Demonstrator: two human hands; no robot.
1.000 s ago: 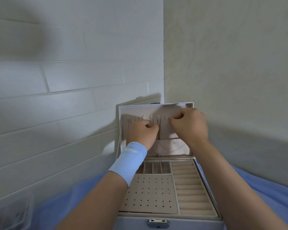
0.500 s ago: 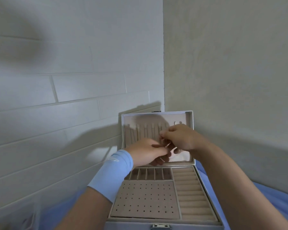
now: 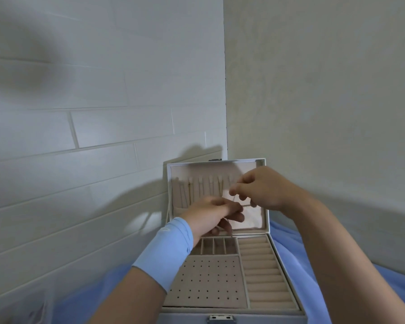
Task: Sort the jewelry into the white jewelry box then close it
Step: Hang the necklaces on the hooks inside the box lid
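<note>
Head view, sole view.

- White jewelry box [image 3: 283,265]: stands open on a blue cloth [image 3: 351,260] in a wall corner. Its lid [image 3: 204,170] is upright, and the front latch [image 3: 221,319] is undone.
- Lid fittings: a row of hooks [image 3: 211,181] across the top and a pocket [image 3: 250,222] below. One gold chain [image 3: 189,191] already hangs at the left.
- Tray: earring panel [image 3: 206,284], ring rolls [image 3: 264,270] and small compartments [image 3: 215,245]. No jewelry is visible in any of them.
- Necklace [image 3: 242,204]: a thin strand stretched between the two hands in front of the lid lining. It is the piece being sorted. It is too fine and blurred to show a clasp or pendant.
- Right hand [image 3: 260,190]: raised near the hook row, wrist bent. Thumb and forefinger pinch the upper end of the necklace.
- Left hand [image 3: 211,213]: lower, at pocket height, with a pale blue wristband [image 3: 166,249] on the forearm. Its fingers curl round the lower run of the strand, as far as the blur allows.

Step judged in hand: hanging the necklace on a free hook.

Handling notes:
- Keep the strand lightly taut between the hands so it cannot knot.
- Bring the pinched loop over a hook right of the gold chain, clear of it.
- Let the left hand feed the tail into the pocket.
- Release the top only once the loop is seated.
</note>
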